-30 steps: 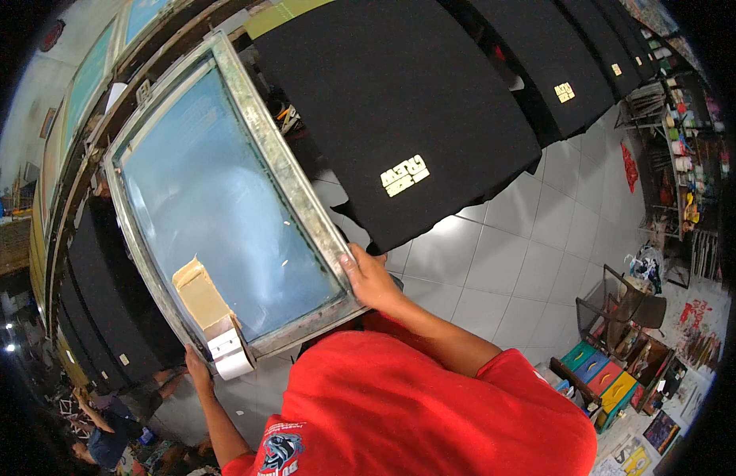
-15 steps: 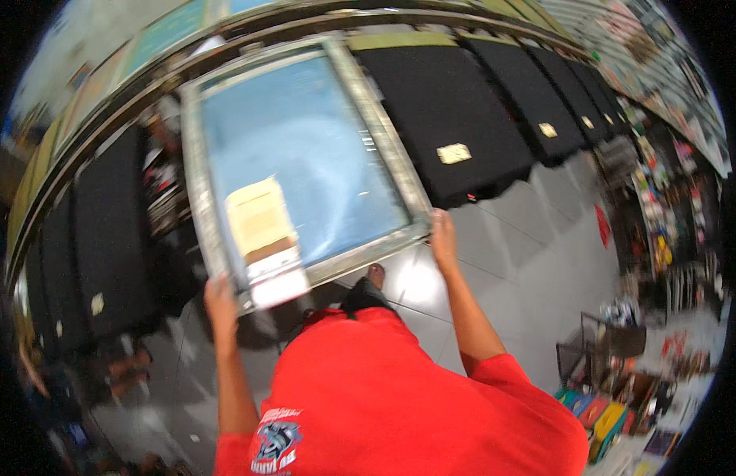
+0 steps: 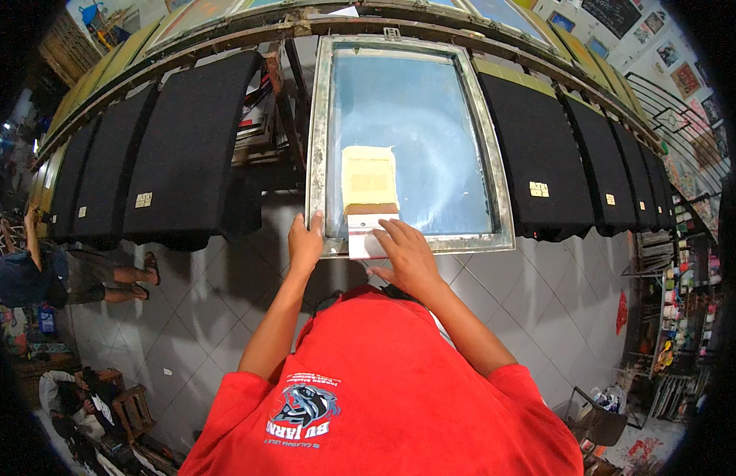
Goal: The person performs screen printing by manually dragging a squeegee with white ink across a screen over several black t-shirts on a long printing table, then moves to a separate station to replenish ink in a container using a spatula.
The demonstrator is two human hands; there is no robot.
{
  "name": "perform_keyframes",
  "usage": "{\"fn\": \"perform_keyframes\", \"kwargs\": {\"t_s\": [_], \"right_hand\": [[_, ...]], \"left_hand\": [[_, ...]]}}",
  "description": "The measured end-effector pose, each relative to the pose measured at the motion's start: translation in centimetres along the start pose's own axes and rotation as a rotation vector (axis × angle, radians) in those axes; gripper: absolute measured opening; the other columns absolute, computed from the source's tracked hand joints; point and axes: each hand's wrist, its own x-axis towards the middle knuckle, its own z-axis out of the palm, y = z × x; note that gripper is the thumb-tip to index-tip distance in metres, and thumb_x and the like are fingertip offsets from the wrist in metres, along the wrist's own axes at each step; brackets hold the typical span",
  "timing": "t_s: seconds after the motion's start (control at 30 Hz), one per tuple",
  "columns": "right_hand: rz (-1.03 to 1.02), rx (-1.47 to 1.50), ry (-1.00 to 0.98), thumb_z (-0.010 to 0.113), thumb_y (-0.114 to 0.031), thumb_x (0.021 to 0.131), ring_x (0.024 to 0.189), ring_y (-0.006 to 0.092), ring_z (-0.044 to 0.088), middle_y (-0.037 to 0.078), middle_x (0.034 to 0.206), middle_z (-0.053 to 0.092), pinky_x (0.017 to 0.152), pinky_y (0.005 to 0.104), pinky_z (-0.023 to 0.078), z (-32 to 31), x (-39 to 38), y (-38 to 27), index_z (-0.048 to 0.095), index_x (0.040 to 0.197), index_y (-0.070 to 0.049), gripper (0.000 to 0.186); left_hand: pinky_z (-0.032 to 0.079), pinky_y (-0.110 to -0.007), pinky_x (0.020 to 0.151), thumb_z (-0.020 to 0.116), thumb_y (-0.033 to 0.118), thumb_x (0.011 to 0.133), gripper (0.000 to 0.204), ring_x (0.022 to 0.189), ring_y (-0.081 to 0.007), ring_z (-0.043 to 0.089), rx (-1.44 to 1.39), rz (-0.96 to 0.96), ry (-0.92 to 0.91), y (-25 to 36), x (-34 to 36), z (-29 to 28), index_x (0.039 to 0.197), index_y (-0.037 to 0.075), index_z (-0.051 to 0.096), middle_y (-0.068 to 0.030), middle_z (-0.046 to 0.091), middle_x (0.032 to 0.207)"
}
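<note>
A metal-framed screen [image 3: 423, 111] with blue mesh lies squarely between black-draped boards, its far end at the rail. On its lower left rests a squeegee [image 3: 363, 238] with a pale handle and brown blade, against a patch of cream paste [image 3: 368, 170]. My left hand [image 3: 304, 242] is closed on the frame's left side near the bottom corner. My right hand [image 3: 403, 258] has its fingers spread and loosely bent over the squeegee's handle, touching it, with the thumb apart below.
Rows of black fabric-covered boards [image 3: 185, 143] with small pale prints flank the screen beneath a long rail [image 3: 431, 30]. Another person [image 3: 34, 274] is at the far left. A chair [image 3: 602, 420] and racks of pots [image 3: 677, 317] are at the right; grey floor tiles [image 3: 542, 301] lie below.
The screen has swung from slanted to square between the boards as my view turned. My right hand has left the frame's right corner and moved onto the squeegee; my left hand still holds the frame.
</note>
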Motion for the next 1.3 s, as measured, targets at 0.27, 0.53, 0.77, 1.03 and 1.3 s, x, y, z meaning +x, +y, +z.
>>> {"fn": "perform_keyframes", "kwargs": {"t_s": [0.27,0.53,0.77,1.03,1.3], "right_hand": [[-0.058,-0.059,-0.095,0.071,-0.009,0.065,0.095,0.0312,0.057,0.013,0.098,0.061,0.082,0.0426,0.045,0.9,3.3,1.6,0.057,0.104,-0.004,0.042],[0.110,-0.230,-0.175,0.069,-0.021,0.071,0.071,0.0313,0.064,0.009,0.075,0.066,0.060,0.0434,0.050,-1.0,10.2,4.1,0.067,0.084,-0.015,0.014],[0.032,-0.294,0.073,0.062,-0.010,0.073,0.074,0.0291,0.065,0.010,0.075,0.064,0.061,0.0429,0.051,2.4,15.6,8.5,0.064,0.079,-0.013,0.007],[0.080,-0.241,-0.210,0.066,-0.017,0.067,0.072,0.0341,0.065,0.013,0.073,0.066,0.062,0.0442,0.052,-2.6,15.0,4.9,0.068,0.077,-0.012,0.012],[0.091,-0.245,-0.149,0.065,-0.015,0.070,0.066,0.0340,0.066,0.015,0.068,0.065,0.059,0.0441,0.052,0.5,10.6,3.9,0.068,0.075,-0.011,0.008]], "left_hand": [[0.042,-0.043,0.095,0.056,0.039,0.091,0.062,0.109,-0.0455,0.055,-0.003,-0.086,-0.090,1.5,-0.4,-0.5,0.121,-0.014,0.049,-0.0343,0.057,0.114],[0.042,-0.044,0.096,0.055,0.040,0.092,0.063,0.110,-0.0457,0.054,0.008,-0.061,-0.128,2.4,-0.6,-1.3,0.124,-0.014,0.047,-0.0347,0.056,0.116],[0.043,-0.047,0.092,0.055,0.039,0.091,0.061,0.104,-0.0481,0.056,0.053,0.019,0.005,1.4,-0.8,-0.2,0.119,-0.015,0.049,-0.0358,0.058,0.108],[0.042,-0.045,0.095,0.055,0.038,0.092,0.062,0.110,-0.0476,0.054,0.015,-0.049,-0.067,1.5,-0.6,-0.8,0.122,-0.016,0.047,-0.0362,0.055,0.114],[0.043,-0.046,0.091,0.055,0.038,0.091,0.061,0.106,-0.0470,0.056,-0.017,-0.051,-0.096,2.4,-0.5,-0.9,0.121,-0.015,0.048,-0.0353,0.058,0.110]]}}
